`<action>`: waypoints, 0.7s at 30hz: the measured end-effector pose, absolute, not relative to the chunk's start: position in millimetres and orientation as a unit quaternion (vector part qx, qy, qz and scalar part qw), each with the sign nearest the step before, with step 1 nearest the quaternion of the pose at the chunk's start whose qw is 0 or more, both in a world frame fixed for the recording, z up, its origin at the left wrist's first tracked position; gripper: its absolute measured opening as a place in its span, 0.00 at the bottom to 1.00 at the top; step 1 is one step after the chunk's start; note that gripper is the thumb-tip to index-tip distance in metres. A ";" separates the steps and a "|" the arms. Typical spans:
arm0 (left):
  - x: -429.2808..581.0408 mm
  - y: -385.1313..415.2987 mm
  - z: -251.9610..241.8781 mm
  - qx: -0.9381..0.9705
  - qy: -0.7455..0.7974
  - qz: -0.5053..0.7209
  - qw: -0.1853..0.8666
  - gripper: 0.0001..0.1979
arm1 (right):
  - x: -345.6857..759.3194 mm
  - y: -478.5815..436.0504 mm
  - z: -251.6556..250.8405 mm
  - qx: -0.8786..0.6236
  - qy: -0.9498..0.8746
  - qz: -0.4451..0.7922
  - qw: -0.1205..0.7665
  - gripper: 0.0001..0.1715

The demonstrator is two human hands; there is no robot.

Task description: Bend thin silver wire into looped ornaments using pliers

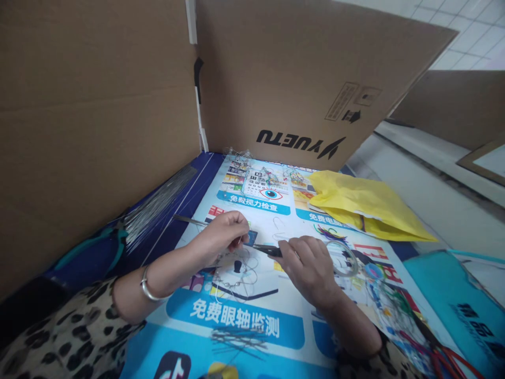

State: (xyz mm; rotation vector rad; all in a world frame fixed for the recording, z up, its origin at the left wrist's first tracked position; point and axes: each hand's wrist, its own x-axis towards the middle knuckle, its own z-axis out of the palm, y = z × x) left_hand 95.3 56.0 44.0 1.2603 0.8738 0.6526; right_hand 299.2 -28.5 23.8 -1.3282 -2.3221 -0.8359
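Note:
My left hand (226,234) is closed, thumb and fingers pinched on a thin wire that barely shows at the fingertips. Just below it, looped wire with small beads (236,284) lies over the printed sheet; whether it joins the pinched wire I cannot tell. In my right hand (310,266) are needle-nose pliers (266,249), their dark slim jaws pointing left to the left fingertips. The fist hides the pliers' handles. Behind the left hand, a slim metal tool (189,220) sticks out to the left; its other end is hidden.
Cardboard panels (300,79) wall the back and left. A bundle of straight wires (158,200) and teal-handled pliers (114,245) lie left. Short wire pieces (240,337) are in front. To the right are a yellow bag (363,202), a clear ring-shaped roll (342,259) and red-handled scissors (442,352).

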 end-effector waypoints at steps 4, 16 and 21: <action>96.5 53.0 44.6 0.522 0.366 0.275 0.720 0.13 | 301.8 -28.4 22.0 -0.469 -0.815 -0.290 0.177 0.11; 97.9 51.3 48.3 0.581 0.349 0.309 0.667 0.09 | 299.2 -26.3 26.4 -0.467 -0.833 -0.267 0.132 0.13; 97.6 53.7 48.4 0.622 0.335 0.297 0.642 0.08 | 298.1 -27.3 27.9 -0.464 -0.837 -0.263 0.121 0.15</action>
